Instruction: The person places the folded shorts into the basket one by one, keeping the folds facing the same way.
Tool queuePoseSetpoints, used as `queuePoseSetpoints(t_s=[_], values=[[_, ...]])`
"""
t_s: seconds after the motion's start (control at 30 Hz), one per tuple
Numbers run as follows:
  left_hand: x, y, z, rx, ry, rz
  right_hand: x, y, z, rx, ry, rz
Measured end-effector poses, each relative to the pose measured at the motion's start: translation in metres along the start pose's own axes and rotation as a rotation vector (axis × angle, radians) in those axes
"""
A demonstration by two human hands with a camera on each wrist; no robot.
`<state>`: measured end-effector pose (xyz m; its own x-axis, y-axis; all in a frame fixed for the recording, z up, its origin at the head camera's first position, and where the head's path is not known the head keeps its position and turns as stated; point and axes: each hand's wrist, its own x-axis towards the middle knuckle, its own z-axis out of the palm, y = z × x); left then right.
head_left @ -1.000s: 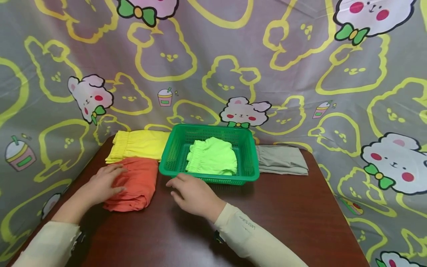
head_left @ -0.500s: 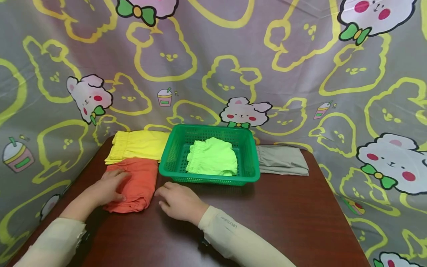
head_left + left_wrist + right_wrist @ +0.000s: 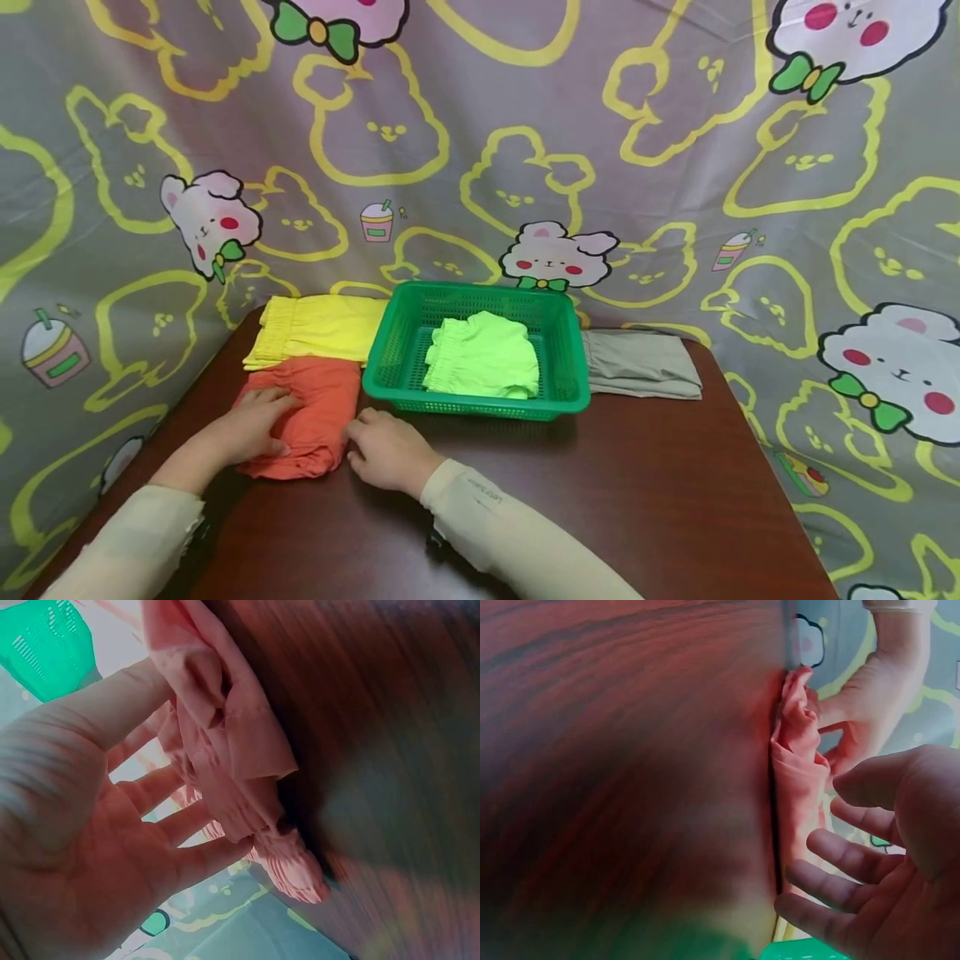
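Observation:
A folded orange-red garment (image 3: pixel 330 417) with a gathered, elastic-looking edge lies on the left part of the table. My left hand (image 3: pixel 251 427) rests on its left side, fingers spread over the cloth. In the left wrist view, the fingers and thumb of this hand (image 3: pixel 97 832) touch the garment's folded layers (image 3: pixel 232 750). My right hand (image 3: pixel 390 450) is at the garment's right edge, its fingers slightly bent. The right wrist view has that hand (image 3: pixel 892 862) with loosely spread fingers beside the cloth (image 3: pixel 801 787), and the left hand across from it.
A green plastic basket (image 3: pixel 480 406) stands at the middle back, with a folded neon-green garment (image 3: pixel 483 354) inside. Behind the orange-red one lies a folded yellow garment (image 3: pixel 326 325). A folded grey garment (image 3: pixel 641 364) sits right of the basket. Patterned cloth (image 3: pixel 450 100) hangs around the table.
My right hand has moved left and slightly toward me, from the basket's front rim to the orange-red garment's right edge. My left hand has shifted only a little on the cloth.

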<state>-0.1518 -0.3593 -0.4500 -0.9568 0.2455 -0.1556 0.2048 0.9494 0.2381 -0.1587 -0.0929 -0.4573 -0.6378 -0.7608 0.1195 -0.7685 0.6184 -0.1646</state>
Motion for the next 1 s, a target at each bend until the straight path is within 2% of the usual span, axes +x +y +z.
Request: queuePoseSetpoints(t_s=[0.3, 0.53, 0.7, 1.0], values=[[-0.001, 0.005, -0.004, -0.004, 0.012, 0.052, 0.018, -0.008, 0.009, -0.025, 0.002, 0.052], [-0.002, 0.016, 0.001, 0.019, -0.021, 0.046, 0.030, -0.013, 0.016, -0.023, -0.002, 0.094], [-0.004, 0.022, 0.003, 0.035, -0.019, 0.047, 0.034, -0.014, 0.018, -0.051, 0.002, 0.080], [-0.006, 0.024, 0.003, 0.046, -0.050, 0.002, 0.040, -0.012, 0.022, -0.093, -0.134, 0.059]])
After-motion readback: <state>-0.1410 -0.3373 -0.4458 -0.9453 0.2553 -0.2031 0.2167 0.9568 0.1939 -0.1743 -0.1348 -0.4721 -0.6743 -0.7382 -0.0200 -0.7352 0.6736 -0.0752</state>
